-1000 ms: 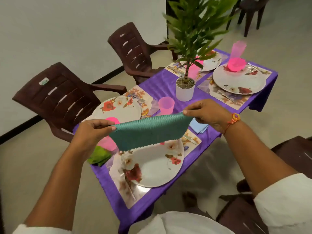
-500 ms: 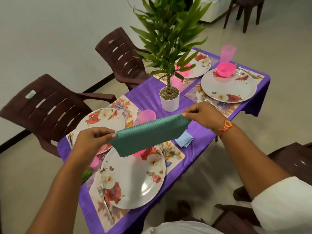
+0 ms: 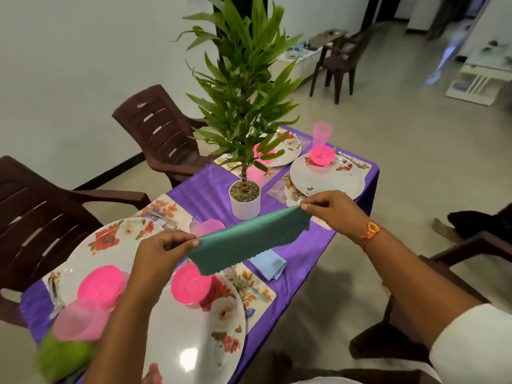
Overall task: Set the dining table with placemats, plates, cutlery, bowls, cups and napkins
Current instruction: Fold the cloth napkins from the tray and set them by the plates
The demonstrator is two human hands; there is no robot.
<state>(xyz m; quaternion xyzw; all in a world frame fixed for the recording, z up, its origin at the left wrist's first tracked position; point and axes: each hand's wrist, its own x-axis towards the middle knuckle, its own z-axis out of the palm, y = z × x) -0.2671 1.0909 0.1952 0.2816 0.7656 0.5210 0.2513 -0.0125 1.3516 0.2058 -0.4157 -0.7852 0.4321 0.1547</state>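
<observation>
- The left hand (image 3: 163,253) pinches one top corner of the teal woven cloth napkin (image 3: 249,242) between thumb and fingers. The right hand (image 3: 332,214) pinches the other corner, the same hold as a second ago.
- The napkin is still stretched in the air as a folded band, touching nothing. It has not dropped, but it seems to have drifted along the table.
- It hangs above the pink plastic bowl (image 3: 189,285) on the nearest white floral plate (image 3: 194,342).
- A folded light-blue napkin (image 3: 267,264) already lies on the purple-clothed tabletop (image 3: 205,195) beside that setting.
- So the teal one probably belongs elsewhere, and placing it remains undone.
</observation>
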